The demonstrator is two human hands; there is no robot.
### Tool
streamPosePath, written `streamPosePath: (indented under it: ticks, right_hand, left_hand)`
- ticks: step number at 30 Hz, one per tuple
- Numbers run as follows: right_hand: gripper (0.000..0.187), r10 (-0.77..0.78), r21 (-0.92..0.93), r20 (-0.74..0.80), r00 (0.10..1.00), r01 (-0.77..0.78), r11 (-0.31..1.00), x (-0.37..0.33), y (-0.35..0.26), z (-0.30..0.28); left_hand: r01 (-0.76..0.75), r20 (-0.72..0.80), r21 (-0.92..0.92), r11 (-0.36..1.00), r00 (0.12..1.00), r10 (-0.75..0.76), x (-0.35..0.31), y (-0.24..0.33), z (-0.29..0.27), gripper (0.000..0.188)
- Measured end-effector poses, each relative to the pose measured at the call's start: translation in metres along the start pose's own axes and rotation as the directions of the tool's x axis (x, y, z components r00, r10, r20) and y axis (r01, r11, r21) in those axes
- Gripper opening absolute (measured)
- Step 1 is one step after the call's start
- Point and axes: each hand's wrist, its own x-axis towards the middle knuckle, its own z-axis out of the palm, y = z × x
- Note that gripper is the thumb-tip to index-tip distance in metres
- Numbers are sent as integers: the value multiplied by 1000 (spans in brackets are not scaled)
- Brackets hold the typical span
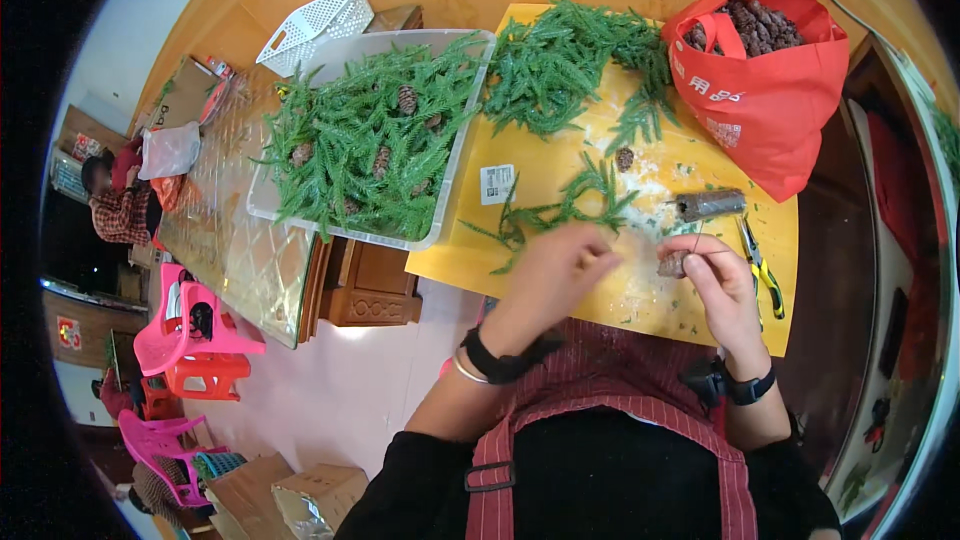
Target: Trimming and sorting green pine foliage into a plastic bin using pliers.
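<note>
My right hand (722, 290) pinches a small brown pine cone (673, 264), its scales smeared, with a thin wire rising beside the fingers. To its left my left hand (562, 268) is blurred by motion over the yellow board (640, 300); its fingertips are too smeared to read. Just beyond the left hand lies a green artificial pine sprig (580, 202). A loose pine cone (625, 159) rests farther back. Beyond my right hand is a short dark wrapped bundle (712, 204). Yellow-and-black pliers (762, 275) lie at the board's right side.
A clear plastic bin (462, 155) holds pine sprigs and cones at left. More sprigs (550, 70) are heaped behind. A red bag (770, 105) of pine cones stands at back right. A white basket (318, 28), pink chairs (195, 325) and people are off to the left.
</note>
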Motion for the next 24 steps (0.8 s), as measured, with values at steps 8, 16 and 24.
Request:
streamPosePath:
  ticks: [8, 16, 24]
  right_hand:
    - [20, 17, -9, -38, 999, -18, 1000, -2, -1, -5]
    - [19, 7, 21, -14, 1000, -7, 1000, -7, 0, -8]
    - [19, 33, 67, 18, 999, -34, 997, -4, 3, -8]
  left_hand:
    - [211, -225, 644, 736, 971, -82, -14, -44, -20, 29]
    - [237, -305, 610, 756, 951, -52, -3, -68, -17, 39]
    - [-28, -404, -218, 975, 913, -64, -1, -36, -33, 36]
